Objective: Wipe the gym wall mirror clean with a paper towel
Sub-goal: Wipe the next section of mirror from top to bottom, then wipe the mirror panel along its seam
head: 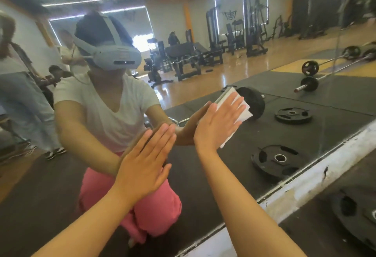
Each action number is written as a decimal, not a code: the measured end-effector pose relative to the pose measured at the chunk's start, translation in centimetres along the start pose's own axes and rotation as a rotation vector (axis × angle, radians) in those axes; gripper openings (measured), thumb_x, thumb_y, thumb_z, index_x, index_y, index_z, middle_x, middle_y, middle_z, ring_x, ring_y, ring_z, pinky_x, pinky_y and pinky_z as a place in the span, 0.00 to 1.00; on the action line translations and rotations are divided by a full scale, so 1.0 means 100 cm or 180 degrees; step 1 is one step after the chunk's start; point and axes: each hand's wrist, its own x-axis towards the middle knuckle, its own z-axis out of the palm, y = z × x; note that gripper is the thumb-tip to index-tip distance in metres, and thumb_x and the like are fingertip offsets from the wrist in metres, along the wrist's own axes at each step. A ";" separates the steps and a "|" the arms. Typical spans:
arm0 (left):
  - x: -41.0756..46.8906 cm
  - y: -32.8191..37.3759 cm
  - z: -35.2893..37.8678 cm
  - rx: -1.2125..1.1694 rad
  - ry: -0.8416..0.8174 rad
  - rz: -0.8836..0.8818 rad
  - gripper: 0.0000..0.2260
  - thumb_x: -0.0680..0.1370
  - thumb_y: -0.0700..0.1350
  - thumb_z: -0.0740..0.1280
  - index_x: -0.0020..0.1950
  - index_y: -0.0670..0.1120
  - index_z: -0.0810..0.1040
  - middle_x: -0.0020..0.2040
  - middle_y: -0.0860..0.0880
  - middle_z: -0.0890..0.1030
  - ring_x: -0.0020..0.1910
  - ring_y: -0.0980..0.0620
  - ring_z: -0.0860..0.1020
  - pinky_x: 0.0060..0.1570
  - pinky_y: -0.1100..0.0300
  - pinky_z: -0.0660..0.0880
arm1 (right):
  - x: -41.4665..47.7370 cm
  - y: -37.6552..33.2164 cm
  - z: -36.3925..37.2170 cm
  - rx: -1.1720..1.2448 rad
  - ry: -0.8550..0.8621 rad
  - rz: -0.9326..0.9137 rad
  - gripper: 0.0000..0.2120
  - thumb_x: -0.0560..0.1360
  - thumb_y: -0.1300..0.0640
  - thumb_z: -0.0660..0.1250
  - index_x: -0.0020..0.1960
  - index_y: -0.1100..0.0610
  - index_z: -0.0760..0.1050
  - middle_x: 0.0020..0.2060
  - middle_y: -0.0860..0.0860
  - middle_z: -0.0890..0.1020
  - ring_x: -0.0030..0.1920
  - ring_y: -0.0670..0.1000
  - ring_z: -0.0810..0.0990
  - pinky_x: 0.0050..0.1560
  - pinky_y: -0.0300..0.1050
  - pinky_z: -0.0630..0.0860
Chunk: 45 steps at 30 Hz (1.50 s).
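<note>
Mirror glass (205,77): folded white towel (244,112) under flat R hand (217,127) (L hand (144,167) flat, bare)

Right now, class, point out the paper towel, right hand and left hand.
paper towel (246,112): head view, bare right corner.
right hand (215,130): head view, back of hand.
left hand (142,167): head view, back of hand.

We see smooth glossy glass on the mirror (203,32), a matt white paper towel (243,112), a rough, chipped white-painted sill (305,181) and a matt black floor mat (305,242).
</note>
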 end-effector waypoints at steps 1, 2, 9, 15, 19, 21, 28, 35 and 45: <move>0.001 -0.001 -0.004 -0.0056 -0.0030 0.0001 0.31 0.79 0.51 0.55 0.79 0.39 0.58 0.81 0.41 0.57 0.79 0.45 0.56 0.78 0.49 0.49 | 0.008 -0.011 0.000 -0.0007 0.0018 -0.0069 0.35 0.78 0.43 0.37 0.81 0.58 0.47 0.81 0.56 0.49 0.81 0.56 0.44 0.77 0.56 0.42; 0.004 -0.004 -0.008 -0.0071 -0.0023 0.0008 0.30 0.79 0.51 0.55 0.79 0.40 0.59 0.80 0.42 0.57 0.79 0.46 0.57 0.78 0.49 0.49 | 0.017 -0.024 0.000 0.0001 0.0030 -0.0116 0.35 0.79 0.43 0.37 0.81 0.57 0.48 0.81 0.56 0.50 0.81 0.56 0.44 0.77 0.54 0.40; 0.103 -0.086 -0.058 0.0052 0.0531 -0.0513 0.31 0.79 0.51 0.58 0.79 0.39 0.59 0.80 0.41 0.60 0.79 0.44 0.57 0.78 0.49 0.47 | 0.069 -0.105 -0.006 -0.0148 -0.0054 -0.0278 0.32 0.81 0.44 0.39 0.82 0.55 0.43 0.81 0.54 0.46 0.81 0.55 0.41 0.77 0.55 0.37; 0.184 -0.168 -0.109 0.0040 0.0855 -0.0988 0.30 0.81 0.52 0.53 0.80 0.39 0.57 0.80 0.40 0.58 0.80 0.43 0.54 0.78 0.52 0.42 | 0.106 -0.158 -0.012 -0.0176 -0.0107 -0.0307 0.29 0.85 0.45 0.44 0.81 0.53 0.39 0.81 0.53 0.43 0.80 0.55 0.39 0.78 0.58 0.38; 0.218 -0.216 -0.131 0.0440 0.0833 -0.1035 0.31 0.81 0.54 0.49 0.79 0.37 0.57 0.80 0.39 0.57 0.80 0.42 0.55 0.78 0.48 0.46 | 0.125 -0.189 -0.012 -0.0091 -0.0108 -0.0308 0.29 0.85 0.44 0.43 0.82 0.53 0.39 0.81 0.53 0.42 0.80 0.55 0.38 0.77 0.58 0.36; 0.224 -0.228 -0.131 0.0547 0.0761 -0.1060 0.32 0.81 0.56 0.47 0.80 0.38 0.57 0.80 0.40 0.56 0.80 0.43 0.54 0.78 0.45 0.47 | 0.134 -0.207 -0.013 -0.0015 -0.0108 -0.0272 0.30 0.85 0.44 0.43 0.82 0.53 0.39 0.81 0.53 0.42 0.80 0.55 0.38 0.76 0.58 0.35; 0.222 -0.233 -0.120 0.0610 0.0954 -0.1011 0.32 0.82 0.57 0.49 0.80 0.39 0.56 0.81 0.42 0.55 0.80 0.45 0.52 0.78 0.44 0.52 | 0.157 -0.230 -0.022 0.0018 -0.0502 -0.0395 0.30 0.85 0.46 0.44 0.81 0.54 0.35 0.81 0.53 0.39 0.80 0.54 0.36 0.78 0.58 0.41; 0.222 -0.234 -0.117 0.0632 0.1027 -0.1016 0.32 0.82 0.58 0.50 0.80 0.39 0.57 0.81 0.42 0.56 0.80 0.45 0.53 0.77 0.44 0.53 | 0.172 -0.171 -0.042 -0.0511 -0.0131 -0.1902 0.31 0.81 0.44 0.40 0.82 0.52 0.43 0.81 0.49 0.45 0.80 0.51 0.44 0.77 0.54 0.44; 0.224 -0.235 -0.115 0.0603 0.1015 -0.1060 0.33 0.82 0.58 0.48 0.80 0.39 0.56 0.81 0.42 0.56 0.80 0.44 0.53 0.77 0.42 0.55 | 0.171 -0.173 -0.022 -0.0244 -0.0226 -0.2164 0.36 0.79 0.40 0.36 0.81 0.59 0.38 0.81 0.53 0.41 0.79 0.47 0.35 0.79 0.48 0.35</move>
